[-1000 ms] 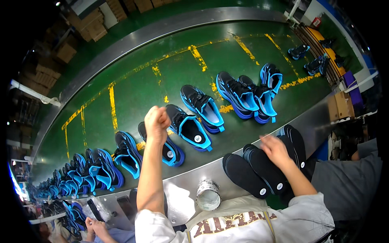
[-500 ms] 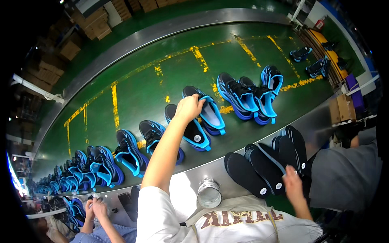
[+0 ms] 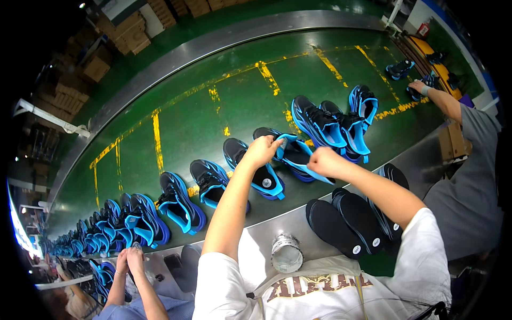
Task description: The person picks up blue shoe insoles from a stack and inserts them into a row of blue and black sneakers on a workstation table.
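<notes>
My left hand (image 3: 261, 152) is closed on the tongue and collar of a black and blue sneaker (image 3: 265, 132), which lies tilted on the green surface. My right hand (image 3: 326, 163) is a fist at the heel opening of that sneaker, pinching a black insole (image 3: 300, 156). The insole runs into the shoe, and its heel end is partly hidden by my fingers. Just left stands another sneaker (image 3: 234, 151) with a black insole inside, marked by a round white sticker. Below my right forearm lie several black insoles (image 3: 330, 226), partly covered by the arm.
A row of matching sneakers (image 3: 178, 200) runs left along the green belt (image 3: 186, 128); three more (image 3: 314, 122) stand right of my hands. A round tin (image 3: 287, 253) stands on the metal ledge. Co-workers' hands work at left (image 3: 130, 260) and reach a far-right sneaker (image 3: 418, 86).
My right hand has moved from the insole pile up to the sneaker with an insole. The sneaker under my left hand has tilted. A co-worker's arm now reaches in at far right.
</notes>
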`<state>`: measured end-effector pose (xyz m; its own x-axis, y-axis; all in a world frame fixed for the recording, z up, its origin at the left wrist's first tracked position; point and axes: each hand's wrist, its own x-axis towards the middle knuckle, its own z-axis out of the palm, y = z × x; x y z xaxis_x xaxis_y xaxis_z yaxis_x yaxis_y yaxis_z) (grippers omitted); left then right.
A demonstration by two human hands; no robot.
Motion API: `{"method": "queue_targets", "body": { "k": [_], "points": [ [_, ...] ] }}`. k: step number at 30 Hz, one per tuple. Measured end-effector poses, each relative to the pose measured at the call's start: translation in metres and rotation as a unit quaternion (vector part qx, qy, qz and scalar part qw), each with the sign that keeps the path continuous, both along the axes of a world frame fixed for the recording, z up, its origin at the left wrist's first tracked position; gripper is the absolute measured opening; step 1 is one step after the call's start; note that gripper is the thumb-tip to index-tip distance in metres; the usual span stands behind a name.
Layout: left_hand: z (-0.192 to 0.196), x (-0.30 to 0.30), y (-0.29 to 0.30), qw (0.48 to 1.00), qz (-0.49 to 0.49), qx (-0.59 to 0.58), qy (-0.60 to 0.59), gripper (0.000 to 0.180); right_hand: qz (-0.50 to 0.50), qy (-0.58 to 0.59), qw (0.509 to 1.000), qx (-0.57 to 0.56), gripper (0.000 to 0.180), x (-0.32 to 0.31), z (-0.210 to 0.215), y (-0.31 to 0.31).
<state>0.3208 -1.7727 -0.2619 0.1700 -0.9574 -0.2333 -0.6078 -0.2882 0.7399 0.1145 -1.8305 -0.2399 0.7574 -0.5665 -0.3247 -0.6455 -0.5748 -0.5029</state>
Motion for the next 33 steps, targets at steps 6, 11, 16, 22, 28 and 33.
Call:
{"method": "queue_targets", "body": {
  "k": [6,11,16,22,28,33],
  "points": [
    [-0.005,0.016,0.004,0.996,-0.063,0.014,0.065,0.033,0.165,0.037,0.976,-0.137,0.013,0.021,-0.009,0.01],
    [-0.004,0.01,0.003,0.995,-0.071,0.027,0.07,0.029,0.118,-0.011,0.984,-0.133,0.014,0.005,-0.031,0.006],
    [-0.006,0.004,0.0,0.995,-0.087,0.005,0.057,0.031,0.043,-0.037,0.985,-0.161,0.017,0.02,-0.057,0.01],
    [0.007,-0.02,0.008,0.995,0.006,-0.003,-0.097,0.045,0.106,0.153,0.979,-0.084,0.031,0.022,0.001,0.0],
    [-0.019,-0.017,0.002,0.995,0.093,-0.016,0.018,0.052,0.243,0.139,0.95,-0.139,0.016,0.024,-0.023,-0.002],
    [-0.019,-0.021,-0.001,0.997,0.08,0.001,0.022,0.051,0.247,0.038,0.941,-0.229,0.015,0.029,-0.074,-0.015]
  ]
}}
